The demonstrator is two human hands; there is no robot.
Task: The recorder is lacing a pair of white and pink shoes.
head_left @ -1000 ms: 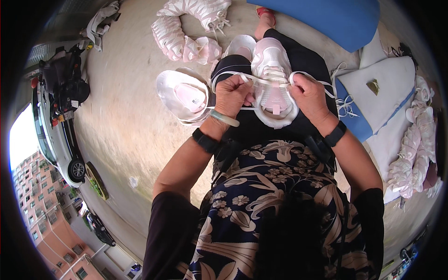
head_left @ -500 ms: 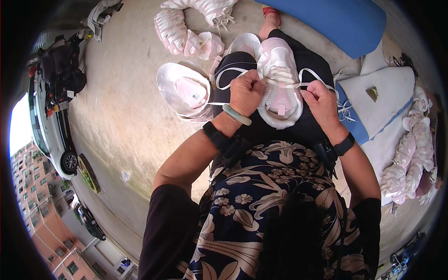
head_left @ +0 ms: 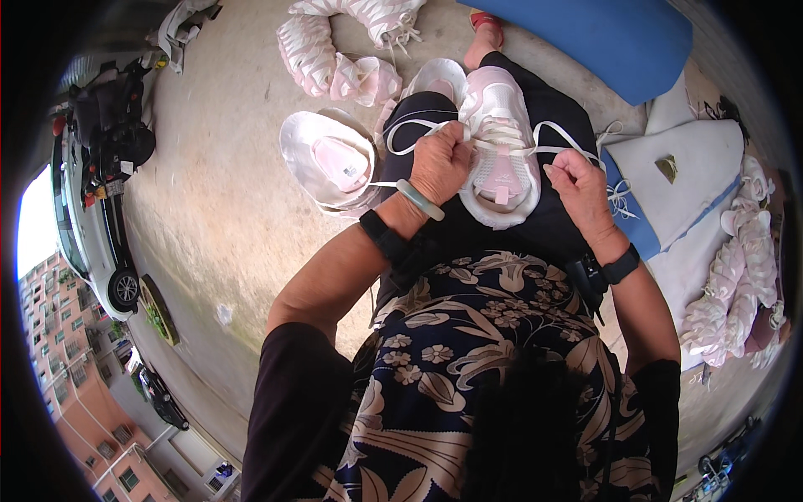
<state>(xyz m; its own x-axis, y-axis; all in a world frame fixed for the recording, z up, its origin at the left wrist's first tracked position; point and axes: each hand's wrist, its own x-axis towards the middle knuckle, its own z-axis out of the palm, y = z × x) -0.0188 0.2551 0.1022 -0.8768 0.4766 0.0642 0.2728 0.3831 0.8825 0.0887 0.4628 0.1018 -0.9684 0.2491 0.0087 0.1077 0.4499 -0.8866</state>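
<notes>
A white and pink shoe upper [head_left: 503, 180] lies on my dark-trousered lap, its toe pointing away from me. White shoelace [head_left: 548, 127] runs through its eyelets and loops out on both sides. To the left of the tongue, my left hand [head_left: 441, 167] has its fingers closed in a pinch on the lace. My right hand [head_left: 579, 191] is just right of the upper, thumb and fingers curled together on the lace stretched from the eyelets. The fingertips of my left hand are partly hidden. Another white and pink upper [head_left: 305, 142] is beside my left knee.
A curved row of nested pink and white uppers [head_left: 305, 54] lies on the concrete floor ahead. More stacked uppers [head_left: 740, 284] are at the right, by white sheets [head_left: 677, 163] and a blue board [head_left: 585, 38]. A white car [head_left: 92, 226] stands at the left.
My right hand has shifted slightly to the right and down, away from the upper, with the lace running toward it. My left hand has barely moved.
</notes>
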